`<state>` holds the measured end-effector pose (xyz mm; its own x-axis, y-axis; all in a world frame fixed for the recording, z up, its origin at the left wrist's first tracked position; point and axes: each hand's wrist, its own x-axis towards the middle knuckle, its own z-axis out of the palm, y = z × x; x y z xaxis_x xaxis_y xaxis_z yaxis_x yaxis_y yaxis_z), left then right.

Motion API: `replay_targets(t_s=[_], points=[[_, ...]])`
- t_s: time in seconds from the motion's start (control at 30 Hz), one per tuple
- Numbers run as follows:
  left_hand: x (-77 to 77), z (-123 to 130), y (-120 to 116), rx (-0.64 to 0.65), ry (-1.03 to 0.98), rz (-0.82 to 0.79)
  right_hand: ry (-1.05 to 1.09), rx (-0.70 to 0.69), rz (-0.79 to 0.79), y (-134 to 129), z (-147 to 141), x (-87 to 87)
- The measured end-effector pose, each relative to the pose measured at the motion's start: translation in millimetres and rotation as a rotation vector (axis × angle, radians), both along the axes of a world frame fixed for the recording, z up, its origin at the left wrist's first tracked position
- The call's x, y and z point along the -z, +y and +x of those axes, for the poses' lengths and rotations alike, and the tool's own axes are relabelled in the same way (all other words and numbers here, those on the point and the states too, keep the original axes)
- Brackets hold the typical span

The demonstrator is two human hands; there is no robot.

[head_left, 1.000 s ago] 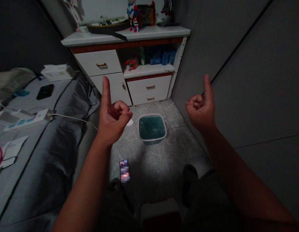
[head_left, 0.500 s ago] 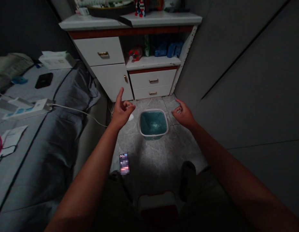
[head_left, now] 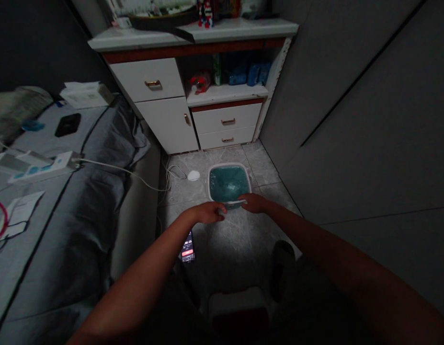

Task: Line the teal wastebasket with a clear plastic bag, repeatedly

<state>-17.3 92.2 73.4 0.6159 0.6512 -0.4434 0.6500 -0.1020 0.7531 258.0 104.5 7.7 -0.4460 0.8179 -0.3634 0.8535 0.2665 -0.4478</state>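
A teal trash bin (head_left: 229, 184) with a pale rim stands on the tiled floor, with what looks like a clear plastic liner around its edge. On the near right of the rim rests my right hand (head_left: 255, 203), its thumb over the edge and its fingers closed around it. My left hand (head_left: 209, 212) is just in front of the bin's near left side, fingers slightly bent and apart, holding nothing. Whether its fingertips touch the bin is hard to see. Below my left wrist, a lit phone (head_left: 187, 249) lies on the floor, partly covered by the forearm.
A white cabinet (head_left: 160, 122) stands behind the bin, with a red package (head_left: 200, 82) on its open shelf. To the left is a bed (head_left: 99, 191) with a power strip (head_left: 51, 167); its cable (head_left: 142, 179) trails to the floor. A grey wall panel (head_left: 369, 143) borders the right.
Both hands have come down and inward from either side of the bin to its near edge. My right hand has taken hold of the rim. The bin has stayed in place.
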Motion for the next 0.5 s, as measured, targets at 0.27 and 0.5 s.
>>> replay_targets(t_s=[0.27, 0.5], points=[[15.4, -1, -8, 0.080, 0.210, 0.007, 0.015, 0.015, -0.022, 17, 3, -4.0], [11.7, -4, -3, 0.084, 0.451, 0.098, 0.199, 0.212, -0.016, 50, 6, -79.9]])
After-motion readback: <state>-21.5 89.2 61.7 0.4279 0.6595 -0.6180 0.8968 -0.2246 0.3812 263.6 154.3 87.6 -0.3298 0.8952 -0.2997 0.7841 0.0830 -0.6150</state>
